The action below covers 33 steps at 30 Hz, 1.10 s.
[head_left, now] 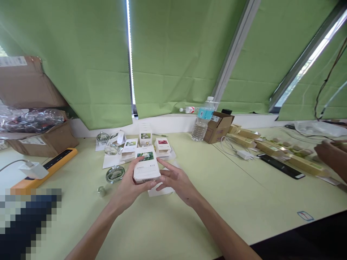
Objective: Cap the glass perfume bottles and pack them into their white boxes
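Observation:
A white carton with a picture of white flowers and green leaves (148, 169) is tilted toward me above the table. My left hand (130, 186) is closed around its left side, with the thumb along the bottom edge. At the right edge of the carton, my right hand (177, 180) has its fingers spread, the fingertips at or touching the side. Behind it stand small white cartons with flower pictures, one with red flowers (162, 144). Round clear glass bottles (115, 174) are left of my hands, near a small silvery cap (101, 191). White paper (165, 190) lies beneath the hands.
A water bottle (200, 124) and a brown box (219, 128) stand at the back. On the left are an orange power strip (61, 159) and an open cardboard box (45, 144). Another person's hand (332, 159) is at far right, near yellowish cartons (306, 164).

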Tool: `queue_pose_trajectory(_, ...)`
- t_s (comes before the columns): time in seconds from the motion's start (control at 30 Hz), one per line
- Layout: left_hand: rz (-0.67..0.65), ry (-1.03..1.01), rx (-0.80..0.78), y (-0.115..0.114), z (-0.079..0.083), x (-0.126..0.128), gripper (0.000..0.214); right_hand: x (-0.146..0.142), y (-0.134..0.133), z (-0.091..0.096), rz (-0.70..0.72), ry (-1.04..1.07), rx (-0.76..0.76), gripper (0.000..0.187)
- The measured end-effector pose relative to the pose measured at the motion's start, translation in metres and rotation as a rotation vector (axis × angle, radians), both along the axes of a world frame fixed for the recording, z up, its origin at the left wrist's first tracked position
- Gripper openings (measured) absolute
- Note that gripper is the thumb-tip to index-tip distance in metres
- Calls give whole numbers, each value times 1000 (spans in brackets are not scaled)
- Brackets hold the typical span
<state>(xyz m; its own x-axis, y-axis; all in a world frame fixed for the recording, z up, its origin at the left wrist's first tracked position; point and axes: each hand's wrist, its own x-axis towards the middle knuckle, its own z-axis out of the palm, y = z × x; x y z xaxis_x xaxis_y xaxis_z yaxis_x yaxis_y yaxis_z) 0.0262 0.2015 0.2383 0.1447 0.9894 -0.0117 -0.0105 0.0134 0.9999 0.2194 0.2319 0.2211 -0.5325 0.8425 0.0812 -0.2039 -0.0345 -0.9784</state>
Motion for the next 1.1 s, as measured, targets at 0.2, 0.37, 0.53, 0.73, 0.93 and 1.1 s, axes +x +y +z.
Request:
queue_pose_trajectory(0.2,93,38,41,2,-4,3,83,-2,0,-2,-21,-6,-9,76)
queue_pose_trajectory(0.37,60,5,41,1,-4,6,85,-4,-1,-3,-26,10,-15,82)
queue_pose_trajectory(0.53,100,34,85,0,-5,9,79,-5,0,-4,-49,2,-16,86)
queue_pose_trajectory(0.73,101,32,98,2,-8,7,76,-4,0,-7,-63,-5,-21,86)
queue_pose_trajectory(0.93,41,71,124,2,-10,4,64,-4,1,-7,-82,19,-37,58)
queue_pose_trajectory(1.1,49,199,184,0,-9,7,68,-5,0,-4,-46,-28,-32,45)
